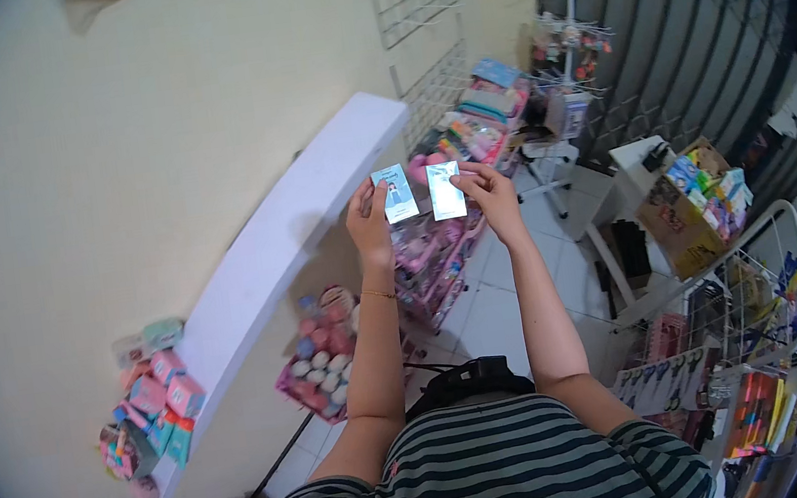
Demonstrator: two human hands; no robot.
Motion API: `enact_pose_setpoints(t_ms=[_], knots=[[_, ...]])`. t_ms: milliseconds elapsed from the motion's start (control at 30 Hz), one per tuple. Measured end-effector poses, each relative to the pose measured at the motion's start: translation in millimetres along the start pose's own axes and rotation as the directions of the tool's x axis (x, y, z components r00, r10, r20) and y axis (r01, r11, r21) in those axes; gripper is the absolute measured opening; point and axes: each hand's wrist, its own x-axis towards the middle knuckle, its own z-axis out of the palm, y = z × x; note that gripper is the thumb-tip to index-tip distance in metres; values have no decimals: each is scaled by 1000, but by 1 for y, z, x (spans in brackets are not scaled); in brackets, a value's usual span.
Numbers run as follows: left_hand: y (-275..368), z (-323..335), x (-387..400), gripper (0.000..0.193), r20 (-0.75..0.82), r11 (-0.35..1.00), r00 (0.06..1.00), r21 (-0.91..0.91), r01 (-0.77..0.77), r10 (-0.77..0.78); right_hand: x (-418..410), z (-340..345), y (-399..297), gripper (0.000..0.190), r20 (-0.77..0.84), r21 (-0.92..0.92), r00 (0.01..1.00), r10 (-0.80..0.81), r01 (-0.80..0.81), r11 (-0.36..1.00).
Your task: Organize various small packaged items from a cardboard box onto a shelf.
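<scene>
My left hand (369, 219) pinches a small light-blue printed card or flat packet (400, 202) that shows a drawn figure and some writing. In my right hand (487, 189) is a second small card or packet (448, 202), pale with a blue border, held between thumb and fingers. The two pieces are side by side with a gap between them, both raised in front of me. Just beyond and below them stands a pink tiered cart (438, 266) filled with packaged goods. Whether the pieces are cards or thin packets I cannot tell.
A white wall shelf (293, 239) runs along the left, with pink and teal boxes (162, 390) at its near end. A pink basket of round items (319, 363) is below. Right are a cardboard box of packets (692, 213) and a white wire rack (762, 294); a hook stand (570, 19) is behind.
</scene>
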Motion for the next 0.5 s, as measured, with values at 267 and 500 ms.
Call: enact_pose_setpoints(t_ms=[267,500], knots=[[-72,151,-30,34,203,989,974,-89,115,-95,14,-156,-32,36,-148,-154,989,-21,-2,988],[-124,252,-45,35,320,976,924,2,220,-209,19,-258,-45,38,-372,-157,927,-40,-21,987]])
